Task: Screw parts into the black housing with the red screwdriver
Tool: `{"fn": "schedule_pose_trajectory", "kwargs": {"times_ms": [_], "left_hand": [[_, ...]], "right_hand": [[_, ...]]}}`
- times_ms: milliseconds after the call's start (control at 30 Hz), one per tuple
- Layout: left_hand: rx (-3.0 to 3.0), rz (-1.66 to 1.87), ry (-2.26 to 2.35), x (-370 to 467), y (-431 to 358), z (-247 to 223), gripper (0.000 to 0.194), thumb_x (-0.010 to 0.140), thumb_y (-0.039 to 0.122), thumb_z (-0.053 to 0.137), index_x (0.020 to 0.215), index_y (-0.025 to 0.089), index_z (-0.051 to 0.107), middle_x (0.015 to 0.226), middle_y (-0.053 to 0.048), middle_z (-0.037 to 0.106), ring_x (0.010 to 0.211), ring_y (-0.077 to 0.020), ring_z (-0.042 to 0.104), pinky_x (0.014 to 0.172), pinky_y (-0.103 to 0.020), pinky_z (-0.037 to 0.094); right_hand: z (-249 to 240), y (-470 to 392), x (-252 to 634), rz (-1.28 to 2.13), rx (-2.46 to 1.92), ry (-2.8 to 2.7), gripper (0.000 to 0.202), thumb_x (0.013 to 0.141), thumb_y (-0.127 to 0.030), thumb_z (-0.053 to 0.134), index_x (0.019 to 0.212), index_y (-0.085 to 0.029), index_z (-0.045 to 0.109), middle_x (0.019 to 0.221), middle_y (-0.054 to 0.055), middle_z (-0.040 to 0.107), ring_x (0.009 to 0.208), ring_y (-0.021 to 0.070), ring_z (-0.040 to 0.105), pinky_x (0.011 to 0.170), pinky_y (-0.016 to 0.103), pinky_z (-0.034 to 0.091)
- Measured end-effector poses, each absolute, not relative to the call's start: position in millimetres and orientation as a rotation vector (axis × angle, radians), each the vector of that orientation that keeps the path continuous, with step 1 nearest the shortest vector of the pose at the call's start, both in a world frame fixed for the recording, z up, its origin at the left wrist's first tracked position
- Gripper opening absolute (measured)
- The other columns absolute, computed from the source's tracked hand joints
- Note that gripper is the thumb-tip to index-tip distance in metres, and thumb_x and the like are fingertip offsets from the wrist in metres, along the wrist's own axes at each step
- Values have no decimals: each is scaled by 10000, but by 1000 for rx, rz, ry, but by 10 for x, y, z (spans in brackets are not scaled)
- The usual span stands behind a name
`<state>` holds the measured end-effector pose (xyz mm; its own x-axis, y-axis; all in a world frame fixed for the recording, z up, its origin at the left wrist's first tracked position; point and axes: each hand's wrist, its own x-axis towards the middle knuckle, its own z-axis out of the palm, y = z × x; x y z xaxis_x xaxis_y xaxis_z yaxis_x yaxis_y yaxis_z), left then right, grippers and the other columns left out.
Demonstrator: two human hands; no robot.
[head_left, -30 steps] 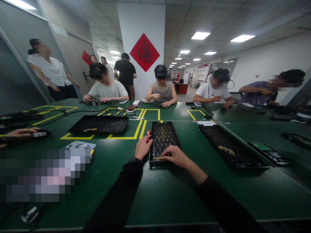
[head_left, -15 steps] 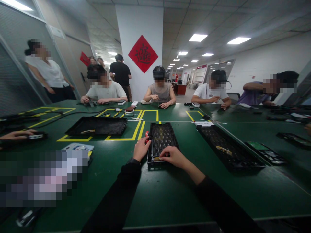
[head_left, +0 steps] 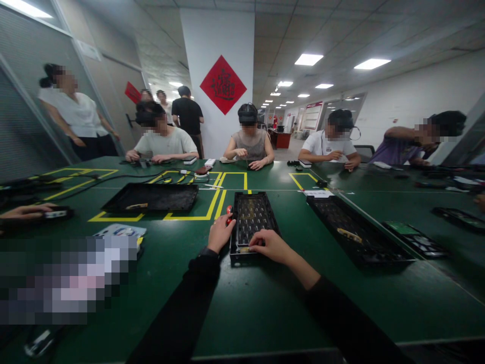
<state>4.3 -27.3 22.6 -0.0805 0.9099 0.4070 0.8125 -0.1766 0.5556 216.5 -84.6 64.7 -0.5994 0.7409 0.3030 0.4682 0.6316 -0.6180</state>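
A black tray point(head_left: 273, 215) with rows of small shiny pieces stands in front of me on the green table. My left hand point(head_left: 221, 232) rests at its left edge, fingers closed around or against something red point(head_left: 229, 210), only partly visible. Over the tray's near right corner, my right hand point(head_left: 270, 244) has thumb and forefinger pinched on a small yellowish piece point(head_left: 244, 249) in the near compartment. The fingertips partly cover that piece.
Black trays lie to the left point(head_left: 166, 197) and right point(head_left: 352, 222), each with a yellowish strip inside. Several people sit across the green table point(head_left: 265, 303). A person's hand point(head_left: 28, 211) is at the far left, near a patterned bag point(head_left: 121, 231).
The right fingertips have shifted very slightly at the yellowish piece, and more of the piece shows. My left hand and the tray have hardly moved.
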Motion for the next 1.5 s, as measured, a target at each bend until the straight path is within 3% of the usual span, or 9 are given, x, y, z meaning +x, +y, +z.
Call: {"fn": "schedule_pose_trajectory", "kwargs": {"times_ms": [533, 967, 1500], "left_hand": [[2030, 1122, 1917, 34, -265, 207, 375, 840, 404, 427, 1137, 213, 553, 1153, -71, 575, 1064, -200, 520, 921, -340, 388], [2042, 1119, 1909, 28, -259, 193, 377, 839, 410, 422, 1138, 219, 549, 1148, -67, 576, 1057, -201, 522, 915, -341, 389], [2024, 1105, 1915, 35, -280, 224, 382, 841, 416, 412, 1142, 225, 548, 1161, -65, 567, 1066, -206, 514, 922, -350, 382]], "right_hand": [[649, -850, 2169, 584, -922, -2300, 120, 737, -283, 648, 804, -185, 668, 744, 12, 653, 696, 129, 543, 647, 237, 397], [619, -837, 2171, 791, -882, -2252, 148, 746, -275, 636, 843, -164, 647, 760, 20, 666, 664, 117, 593, 627, 227, 439], [640, -853, 2164, 766, -922, -2249, 164, 731, -258, 649, 866, -165, 642, 752, 18, 660, 669, 121, 588, 640, 237, 433]]}}
